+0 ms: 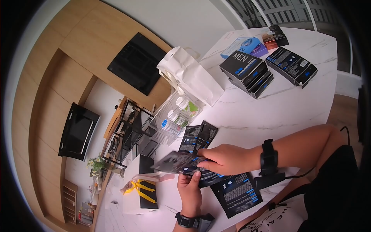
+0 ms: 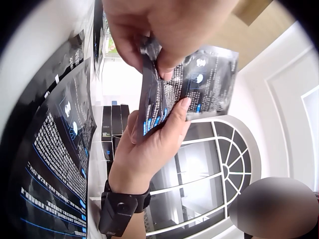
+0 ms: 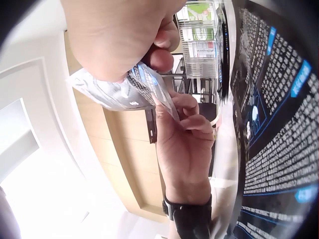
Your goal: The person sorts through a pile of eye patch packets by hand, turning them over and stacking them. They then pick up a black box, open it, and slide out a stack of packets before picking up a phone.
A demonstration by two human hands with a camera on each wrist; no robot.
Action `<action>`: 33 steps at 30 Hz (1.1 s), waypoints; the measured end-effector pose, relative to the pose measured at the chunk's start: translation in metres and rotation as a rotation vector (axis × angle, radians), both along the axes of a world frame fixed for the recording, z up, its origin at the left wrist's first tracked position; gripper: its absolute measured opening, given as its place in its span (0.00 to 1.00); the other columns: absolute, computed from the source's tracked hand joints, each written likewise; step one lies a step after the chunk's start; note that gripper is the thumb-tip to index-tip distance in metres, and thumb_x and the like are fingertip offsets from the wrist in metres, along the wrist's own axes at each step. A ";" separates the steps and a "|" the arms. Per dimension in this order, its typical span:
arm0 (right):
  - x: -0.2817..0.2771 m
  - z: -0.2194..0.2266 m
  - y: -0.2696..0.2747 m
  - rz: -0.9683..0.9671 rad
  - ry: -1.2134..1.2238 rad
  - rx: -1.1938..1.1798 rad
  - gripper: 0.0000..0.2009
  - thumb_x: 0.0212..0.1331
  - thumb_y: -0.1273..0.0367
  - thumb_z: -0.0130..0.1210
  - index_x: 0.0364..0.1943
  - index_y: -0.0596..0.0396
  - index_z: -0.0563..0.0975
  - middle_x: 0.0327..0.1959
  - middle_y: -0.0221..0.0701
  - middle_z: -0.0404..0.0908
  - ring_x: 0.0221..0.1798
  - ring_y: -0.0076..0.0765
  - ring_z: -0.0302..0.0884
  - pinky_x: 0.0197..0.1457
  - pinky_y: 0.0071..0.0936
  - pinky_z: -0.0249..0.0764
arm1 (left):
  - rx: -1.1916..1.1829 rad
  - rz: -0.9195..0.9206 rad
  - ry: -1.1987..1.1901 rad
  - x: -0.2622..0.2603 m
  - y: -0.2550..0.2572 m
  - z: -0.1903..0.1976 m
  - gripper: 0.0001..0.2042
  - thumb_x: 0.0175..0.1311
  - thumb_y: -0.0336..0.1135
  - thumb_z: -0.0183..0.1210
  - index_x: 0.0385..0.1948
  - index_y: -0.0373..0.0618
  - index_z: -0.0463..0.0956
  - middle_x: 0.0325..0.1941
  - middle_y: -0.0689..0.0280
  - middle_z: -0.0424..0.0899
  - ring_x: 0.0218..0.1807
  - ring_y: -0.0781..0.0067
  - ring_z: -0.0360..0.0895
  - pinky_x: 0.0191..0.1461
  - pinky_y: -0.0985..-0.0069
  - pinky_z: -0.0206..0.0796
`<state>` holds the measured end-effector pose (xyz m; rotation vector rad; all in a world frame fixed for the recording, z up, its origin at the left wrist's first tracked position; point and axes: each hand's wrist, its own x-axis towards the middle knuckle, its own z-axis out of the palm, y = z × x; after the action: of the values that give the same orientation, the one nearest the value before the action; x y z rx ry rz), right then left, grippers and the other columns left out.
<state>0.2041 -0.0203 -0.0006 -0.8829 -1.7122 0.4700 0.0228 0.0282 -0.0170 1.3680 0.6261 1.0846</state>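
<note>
Over the marble-patterned table (image 1: 247,116), both hands hold a black foil sachet (image 1: 174,162) printed with white text and blue marks. My left hand (image 1: 190,193) pinches its lower edge between thumb and fingers. From the right, my right hand (image 1: 228,159) grips the same sachet with thumb and bent fingers, close above the left thumb. Between the hands the sachet (image 2: 207,82) is bent in the left wrist view. Flat beneath the right forearm lies another black sachet (image 1: 239,195), partly covered. Two more sachets (image 1: 195,137) overlap just beyond the hands.
A clear ribbed bin (image 1: 156,133) holds several bottles, beside a white paper bag (image 1: 193,77). Stacked black boxes (image 1: 241,65) stand farther back, near another black box (image 1: 291,65) and blue boxes (image 1: 237,46). A white-and-black box (image 1: 133,193) with yellow ribbon stands left.
</note>
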 end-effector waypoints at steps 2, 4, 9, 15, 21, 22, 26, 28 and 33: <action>0.000 -0.002 0.002 -0.021 0.000 -0.004 0.13 0.60 0.62 0.45 0.32 0.59 0.65 0.19 0.43 0.72 0.24 0.52 0.71 0.25 0.39 0.63 | -0.031 -0.024 0.011 0.000 0.001 -0.001 0.14 0.56 0.23 0.55 0.45 0.37 0.68 0.44 0.63 0.76 0.44 0.76 0.72 0.53 0.78 0.62; 0.003 -0.001 0.005 -0.096 0.022 -0.068 0.12 0.60 0.62 0.46 0.32 0.59 0.65 0.18 0.42 0.72 0.24 0.52 0.71 0.25 0.39 0.63 | 0.015 0.015 0.014 0.004 -0.002 -0.002 0.15 0.57 0.24 0.52 0.47 0.41 0.66 0.43 0.63 0.75 0.41 0.74 0.74 0.44 0.77 0.70; 0.007 0.001 0.006 -0.169 0.115 -0.106 0.13 0.59 0.63 0.46 0.32 0.60 0.65 0.18 0.43 0.72 0.23 0.51 0.71 0.24 0.39 0.63 | -0.026 -0.058 0.131 0.002 -0.004 0.007 0.15 0.57 0.24 0.52 0.47 0.42 0.66 0.40 0.65 0.76 0.33 0.80 0.73 0.27 0.84 0.68; 0.003 -0.002 0.004 -0.127 0.049 -0.030 0.12 0.60 0.63 0.46 0.35 0.60 0.65 0.18 0.43 0.73 0.24 0.54 0.71 0.26 0.41 0.64 | -0.051 -0.002 0.173 0.007 -0.005 0.005 0.12 0.54 0.24 0.57 0.40 0.40 0.69 0.34 0.66 0.78 0.27 0.82 0.72 0.25 0.87 0.66; 0.007 0.001 0.007 -0.160 0.033 -0.014 0.13 0.60 0.63 0.45 0.36 0.61 0.65 0.20 0.44 0.73 0.25 0.54 0.72 0.26 0.42 0.64 | 0.016 -0.045 0.146 0.008 -0.015 0.008 0.11 0.52 0.22 0.59 0.37 0.38 0.71 0.31 0.65 0.78 0.25 0.79 0.72 0.26 0.84 0.66; 0.008 0.001 0.008 -0.177 0.023 -0.021 0.13 0.61 0.63 0.44 0.36 0.60 0.65 0.20 0.44 0.73 0.26 0.54 0.72 0.26 0.42 0.64 | 0.016 -0.045 0.146 0.006 -0.014 0.008 0.11 0.52 0.22 0.59 0.37 0.38 0.71 0.31 0.65 0.78 0.25 0.79 0.72 0.26 0.84 0.66; 0.007 0.002 0.007 -0.079 0.080 -0.054 0.14 0.60 0.62 0.46 0.30 0.61 0.65 0.17 0.44 0.71 0.22 0.53 0.70 0.25 0.39 0.63 | 0.006 -0.041 0.010 0.003 -0.007 0.007 0.14 0.59 0.27 0.52 0.47 0.38 0.66 0.44 0.62 0.75 0.41 0.74 0.74 0.42 0.77 0.69; 0.007 -0.003 0.008 -0.008 0.017 -0.071 0.14 0.59 0.62 0.48 0.31 0.60 0.67 0.17 0.41 0.72 0.20 0.46 0.70 0.24 0.35 0.64 | 0.013 -0.083 -0.123 -0.001 -0.001 0.016 0.16 0.62 0.30 0.45 0.52 0.40 0.61 0.51 0.61 0.71 0.51 0.71 0.70 0.54 0.73 0.64; 0.004 -0.004 0.006 0.313 -0.020 -0.344 0.13 0.56 0.61 0.53 0.31 0.58 0.69 0.18 0.31 0.73 0.18 0.24 0.67 0.23 0.25 0.64 | 0.132 0.113 -0.134 -0.003 0.010 0.017 0.11 0.60 0.26 0.47 0.44 0.44 0.66 0.43 0.64 0.75 0.44 0.74 0.72 0.51 0.75 0.64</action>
<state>0.2077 -0.0140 -0.0043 -0.8616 -1.8263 0.9913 0.0199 0.0383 0.0000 1.3729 0.5465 1.3167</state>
